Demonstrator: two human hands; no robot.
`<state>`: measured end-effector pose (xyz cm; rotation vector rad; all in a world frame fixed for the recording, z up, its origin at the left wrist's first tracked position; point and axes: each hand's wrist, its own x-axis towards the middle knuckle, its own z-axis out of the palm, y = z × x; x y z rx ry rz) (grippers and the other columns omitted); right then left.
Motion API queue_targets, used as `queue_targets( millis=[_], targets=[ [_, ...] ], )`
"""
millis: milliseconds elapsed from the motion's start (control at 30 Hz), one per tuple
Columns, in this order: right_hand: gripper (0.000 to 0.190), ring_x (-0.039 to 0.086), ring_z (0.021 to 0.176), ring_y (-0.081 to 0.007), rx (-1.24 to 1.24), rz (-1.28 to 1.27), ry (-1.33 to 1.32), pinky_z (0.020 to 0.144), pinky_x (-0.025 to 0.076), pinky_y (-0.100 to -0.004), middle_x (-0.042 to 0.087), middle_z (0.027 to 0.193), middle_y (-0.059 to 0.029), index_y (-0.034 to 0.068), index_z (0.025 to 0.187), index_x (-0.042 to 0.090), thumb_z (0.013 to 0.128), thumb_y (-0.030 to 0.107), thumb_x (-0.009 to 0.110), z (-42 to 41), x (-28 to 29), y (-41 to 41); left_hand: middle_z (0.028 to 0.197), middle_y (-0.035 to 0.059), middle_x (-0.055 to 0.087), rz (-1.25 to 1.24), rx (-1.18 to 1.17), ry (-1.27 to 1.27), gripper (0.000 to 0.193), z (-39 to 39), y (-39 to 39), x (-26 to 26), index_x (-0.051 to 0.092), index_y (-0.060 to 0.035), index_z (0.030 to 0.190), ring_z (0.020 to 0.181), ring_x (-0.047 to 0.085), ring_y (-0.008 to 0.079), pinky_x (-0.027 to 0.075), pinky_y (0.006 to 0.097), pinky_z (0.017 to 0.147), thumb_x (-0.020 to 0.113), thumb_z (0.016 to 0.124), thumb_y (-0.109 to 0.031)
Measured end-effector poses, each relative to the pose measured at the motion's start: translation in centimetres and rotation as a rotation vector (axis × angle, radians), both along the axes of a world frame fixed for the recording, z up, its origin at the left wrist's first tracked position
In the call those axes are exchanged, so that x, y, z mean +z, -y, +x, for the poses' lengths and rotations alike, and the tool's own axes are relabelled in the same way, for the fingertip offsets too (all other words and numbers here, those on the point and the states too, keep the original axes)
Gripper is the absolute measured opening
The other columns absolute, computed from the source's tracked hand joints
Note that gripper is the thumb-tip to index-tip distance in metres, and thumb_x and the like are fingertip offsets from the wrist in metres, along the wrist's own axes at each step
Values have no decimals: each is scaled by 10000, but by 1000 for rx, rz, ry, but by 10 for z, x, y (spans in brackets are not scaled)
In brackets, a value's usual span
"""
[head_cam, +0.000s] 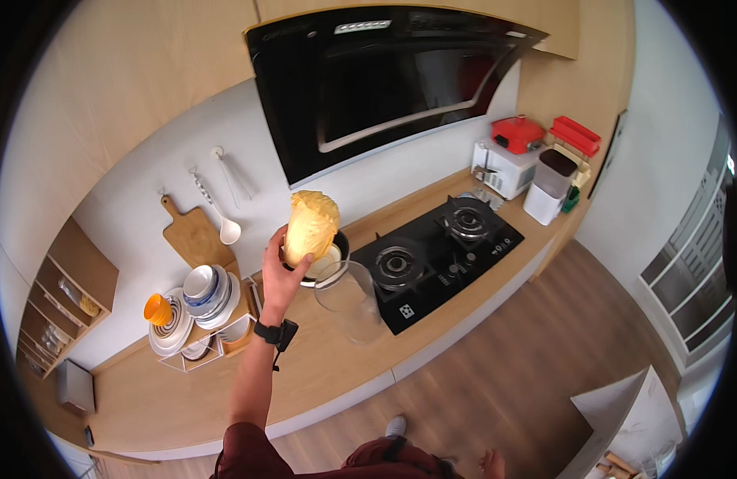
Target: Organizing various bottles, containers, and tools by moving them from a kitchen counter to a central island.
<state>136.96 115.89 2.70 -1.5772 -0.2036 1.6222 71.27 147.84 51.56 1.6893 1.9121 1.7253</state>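
Note:
My left hand [287, 269] is closed around the lower part of a yellow napa cabbage [311, 230], holding it up over the counter. Behind and below the cabbage is a dark-rimmed pot [342, 242], partly hidden by it, with something pale and round in it. Just to the right, a tall clear container [350, 305] stands on the wooden counter, close to the gas hob [428, 263]. Low at the right, beside my body and over the floor, hangs my right hand [492, 464], away from the counter; nothing is seen in it.
Stacked bowls and plates [209, 293], orange cups [158, 309] and a white wire rack [192, 353] stand at the left. A wooden cutting board [195, 233] and a white ladle [229, 230] hang on the wall. A range hood [380, 90] juts out above the hob. A white appliance [506, 167] stands far right.

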Motion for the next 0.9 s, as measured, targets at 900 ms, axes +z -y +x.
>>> queue_targets(
  millis=[900],
  targets=[
    [818,469,1376,-292,380,351,1658,1138,362,-484,502,1465,-119,79,1483,434,785,318,786,133,246,81,1178,128,605,-163,-1610,-679,626,664,234,-223,617,-88,1252,1105,538,352,478,452,976,834,666,-125]
  ],
)
